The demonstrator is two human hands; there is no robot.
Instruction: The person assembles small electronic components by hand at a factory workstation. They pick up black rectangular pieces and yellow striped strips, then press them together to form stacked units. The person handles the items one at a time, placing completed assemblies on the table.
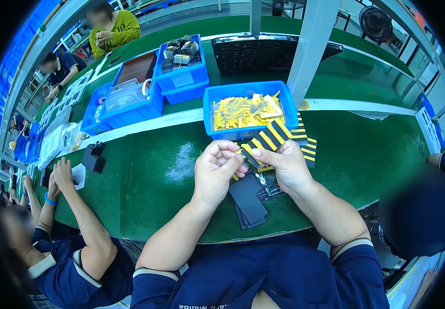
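Evidently, the striped yellow-and-black sheet is held over the green table, pinched between thumb and fingers of the right hand. Its long axis slants from the left hand, nearer its lower-left end, toward the blue bin. Left thumb and forefinger press together there; what they grip, I cannot tell. Dark plates lie by the table's near edge.
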